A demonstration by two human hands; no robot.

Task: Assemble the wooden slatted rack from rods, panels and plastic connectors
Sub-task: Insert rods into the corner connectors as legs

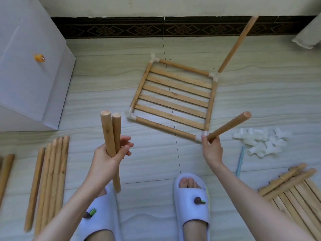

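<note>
A square slatted panel (175, 98) lies flat on the floor, framed by rods with white plastic connectors at its corners. One long rod (238, 43) rises from the far right corner connector (213, 76). My right hand (211, 146) grips the lower end of another rod (229, 125) at the near right corner connector (201, 136); this rod leans up to the right. My left hand (111, 153) holds two rods (112, 136) upright, left of the panel.
Several loose rods (50, 174) lie on the floor at left. A pile of white connectors (262, 140) and a blue stick (240, 160) lie at right, with more slatted panels (295, 190) at the lower right. A white cabinet (26, 66) stands at upper left. My slippered feet (191, 204) are below.
</note>
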